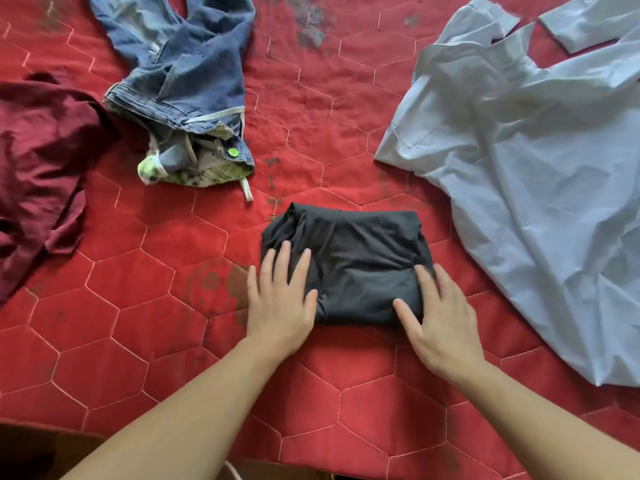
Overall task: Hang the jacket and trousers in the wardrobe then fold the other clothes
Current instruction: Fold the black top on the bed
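On the red quilt (145,271), both hands press folded black garment (349,258)

Both bare forearms enter from the bottom edge and converge toward the middle. The left forearm rises from about 7 o'clock toward 1 o'clock, the wrist straight. The left hand (280,306) lies palm down, fingers straight and slightly spread, pointing to 12 o'clock, with the thumb angled out to the right. The right forearm comes in from about 5 o'clock and runs toward 11 o'clock. The right hand (441,323) is also palm down and flat, its fingers extended toward 11 o'clock and its thumb stretched out to the left. The hands lie near each other, apart, thumbs facing inward.
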{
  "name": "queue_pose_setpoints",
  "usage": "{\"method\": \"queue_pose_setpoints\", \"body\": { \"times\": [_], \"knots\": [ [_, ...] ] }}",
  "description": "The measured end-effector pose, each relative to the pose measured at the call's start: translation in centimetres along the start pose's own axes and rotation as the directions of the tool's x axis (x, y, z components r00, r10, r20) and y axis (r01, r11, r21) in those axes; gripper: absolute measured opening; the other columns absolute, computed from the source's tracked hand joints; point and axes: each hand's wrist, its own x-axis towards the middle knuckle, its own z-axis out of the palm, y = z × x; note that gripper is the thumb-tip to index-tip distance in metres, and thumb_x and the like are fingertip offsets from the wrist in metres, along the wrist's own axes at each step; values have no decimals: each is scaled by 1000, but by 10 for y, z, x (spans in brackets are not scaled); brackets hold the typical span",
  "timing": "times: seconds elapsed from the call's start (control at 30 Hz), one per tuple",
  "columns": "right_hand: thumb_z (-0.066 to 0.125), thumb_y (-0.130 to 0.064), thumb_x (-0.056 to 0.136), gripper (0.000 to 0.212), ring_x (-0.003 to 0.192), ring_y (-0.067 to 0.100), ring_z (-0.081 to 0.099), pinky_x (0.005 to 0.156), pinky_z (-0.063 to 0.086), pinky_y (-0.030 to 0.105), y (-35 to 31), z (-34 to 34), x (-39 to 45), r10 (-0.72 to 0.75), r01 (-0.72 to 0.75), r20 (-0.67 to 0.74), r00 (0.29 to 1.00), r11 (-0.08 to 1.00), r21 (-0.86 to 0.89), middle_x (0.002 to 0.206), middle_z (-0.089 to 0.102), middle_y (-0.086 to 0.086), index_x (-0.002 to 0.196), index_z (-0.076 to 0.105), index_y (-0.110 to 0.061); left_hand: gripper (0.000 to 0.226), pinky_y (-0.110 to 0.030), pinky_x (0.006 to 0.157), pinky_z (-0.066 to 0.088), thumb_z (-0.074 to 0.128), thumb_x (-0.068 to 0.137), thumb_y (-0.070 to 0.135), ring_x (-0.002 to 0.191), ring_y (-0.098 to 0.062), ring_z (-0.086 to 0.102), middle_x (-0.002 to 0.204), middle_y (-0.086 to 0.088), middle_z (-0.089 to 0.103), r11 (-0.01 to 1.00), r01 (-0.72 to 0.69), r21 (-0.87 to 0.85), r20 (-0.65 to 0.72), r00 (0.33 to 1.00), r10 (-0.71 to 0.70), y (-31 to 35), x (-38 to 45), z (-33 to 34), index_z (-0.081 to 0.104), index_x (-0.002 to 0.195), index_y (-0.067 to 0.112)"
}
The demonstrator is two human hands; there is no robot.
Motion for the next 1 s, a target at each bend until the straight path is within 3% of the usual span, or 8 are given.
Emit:
{"method": "queue_pose_setpoints", "body": {
  "times": [0.13, 0.3, 0.37, 0.5, 0.6, 0.73, 0.87, 1.0],
  "knots": [
    [70, -52, 79, 65, 110, 19, 55, 93, 42, 32, -15, -10, -3, 445, -413, 102, 890, 690, 594, 122, 59, 3, 130, 51, -17, 58, -45, 97, 44, 46, 78, 40, 119, -24, 49, 138, -1, 47, 927, -243, -285, -90, 970, 227, 40, -4, -5, 50, 135, 26],
    [77, -39, 77, 32, 82, 14, 61, 64, 50, 30, -26, -11, 16, 413, -625, 521, 747, 169, 762, 92, 69, -3, 99, 66, -19, 61, -37, 107, 40, 55, 84, 53, 115, -15, 52, 130, 6, 52, 609, 258, -750, 266, 961, -79, 71, 7, -1, 47, 139, 27],
    [77, -30, 79, 21, 84, 15, 63, 68, 53, 32, -23, -12, 22, 347, -628, 551, 759, 163, 761, 91, 70, -3, 94, 67, -19, 48, -38, 104, 42, 63, 89, 39, 105, -14, 55, 122, 3, 55, 440, 373, -817, 318, 928, -195, 69, 14, -9, 50, 134, 28],
    [75, -17, 77, 16, 78, 24, 66, 69, 52, 34, -11, -13, 20, 286, -578, 503, 815, 372, 726, 83, 73, 5, 90, 71, -9, 53, -40, 113, 22, 57, 89, 49, 136, -18, 26, 145, 8, 31, 822, 345, -454, 201, 938, -283, 42, 9, -15, 41, 139, 42],
    [73, -19, 77, 24, 63, 23, 61, 54, 44, 25, -13, -18, 17, 258, -680, 630, 733, 323, 658, 75, 66, 10, 94, 68, -2, 58, -44, 112, 17, 56, 88, 53, 142, -20, 14, 154, 8, 20, 875, 338, -346, 135, 941, -310, 30, 1, -10, 36, 141, 42],
    [81, -57, 65, 56, 84, 21, 66, 81, 51, 32, -33, -19, 31, 365, -654, 549, 752, 307, 691, 92, 70, 1, 95, 67, -13, 71, -45, 110, 22, 65, 83, 51, 138, -27, 29, 152, 1, 28, 673, 532, -514, 107, 819, -564, 21, 6, -13, 33, 144, 34],
    [81, -45, 70, 63, 99, 22, 62, 92, 51, 36, -63, -13, 37, 464, -556, 384, 798, 324, 765, 108, 66, 1, 119, 62, -10, 95, -42, 111, 31, 67, 75, 65, 134, -29, 41, 147, -9, 41, 484, 651, -585, 331, 737, -590, 19, 16, -18, 28, 147, 16],
    [77, -29, 80, 27, 95, 20, 67, 88, 55, 40, -64, -16, 33, 336, -505, 422, 842, 213, 836, 100, 72, -2, 103, 67, -18, 86, -36, 100, 47, 73, 68, 67, 111, -23, 61, 119, -1, 63, 137, 714, -686, 581, 652, -488, 22, 17, -20, 56, 123, 3]
  ]
}}
